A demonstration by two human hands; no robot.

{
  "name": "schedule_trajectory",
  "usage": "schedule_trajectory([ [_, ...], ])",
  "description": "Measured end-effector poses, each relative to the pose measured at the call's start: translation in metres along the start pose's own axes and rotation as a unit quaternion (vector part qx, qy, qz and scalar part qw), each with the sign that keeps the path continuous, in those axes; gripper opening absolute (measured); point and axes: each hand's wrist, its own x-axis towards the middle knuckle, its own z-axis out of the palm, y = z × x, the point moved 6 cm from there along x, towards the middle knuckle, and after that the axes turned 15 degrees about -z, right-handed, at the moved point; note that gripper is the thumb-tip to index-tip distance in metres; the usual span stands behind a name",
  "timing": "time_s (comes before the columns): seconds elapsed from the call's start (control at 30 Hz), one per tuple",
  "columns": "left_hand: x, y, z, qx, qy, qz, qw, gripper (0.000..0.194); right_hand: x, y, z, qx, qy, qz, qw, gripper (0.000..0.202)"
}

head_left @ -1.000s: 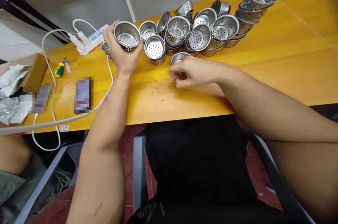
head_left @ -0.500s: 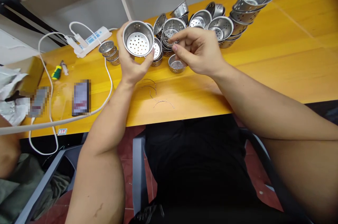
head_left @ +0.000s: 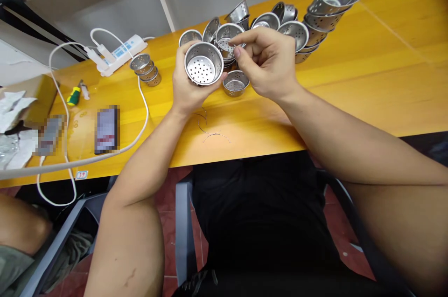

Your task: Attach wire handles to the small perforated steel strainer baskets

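My left hand (head_left: 185, 87) is wrapped round a perforated metal strainer cup (head_left: 203, 68), held above the table with its mouth turned toward me. To the right of it, my right hand (head_left: 269, 64) has thumb and forefinger pinched together; whatever is between them is too thin or hidden to make out. Below and between the hands, a single shallow perforated cup (head_left: 236, 85) stands upright on the table. Several thin curved wires (head_left: 217, 134) lie near the table's front edge, below my left hand.
More perforated cups (head_left: 229, 31) crowd behind my hands, with a tall leaning stack (head_left: 324, 22) at the right. At left are a small stack (head_left: 147, 71), a power strip (head_left: 122, 54), white cables, a phone (head_left: 107, 129) and a green-yellow screwdriver (head_left: 74, 96). Another person's leg (head_left: 21, 224) shows at lower left.
My left hand has moved right and slightly down with the strainer cup, closer to my right hand. My right hand has shifted slightly, its fingers still pinched.
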Motion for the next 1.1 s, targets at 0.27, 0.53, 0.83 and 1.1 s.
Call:
schedule_trajectory([
  [0.27, -0.008, 0.001, 0.014, 0.013, -0.046, 0.010, 0.999, 0.096, -0.003, 0.004, -0.002, -0.066, -0.011, 0.000, 0.998, 0.020],
  [0.53, -0.011, 0.009, 0.022, -0.014, -0.047, -0.057, 0.997, 0.098, -0.005, -0.002, 0.003, -0.036, -0.032, 0.047, 0.998, 0.010],
  [0.83, -0.012, 0.010, 0.024, -0.022, -0.065, -0.075, 0.995, 0.114, -0.008, 0.002, 0.005, -0.003, -0.043, 0.088, 0.995, 0.022],
  [1.1, -0.013, 0.014, 0.022, 0.005, -0.045, -0.073, 0.996, 0.115, -0.011, -0.001, 0.016, 0.057, -0.035, 0.117, 0.991, 0.034],
])
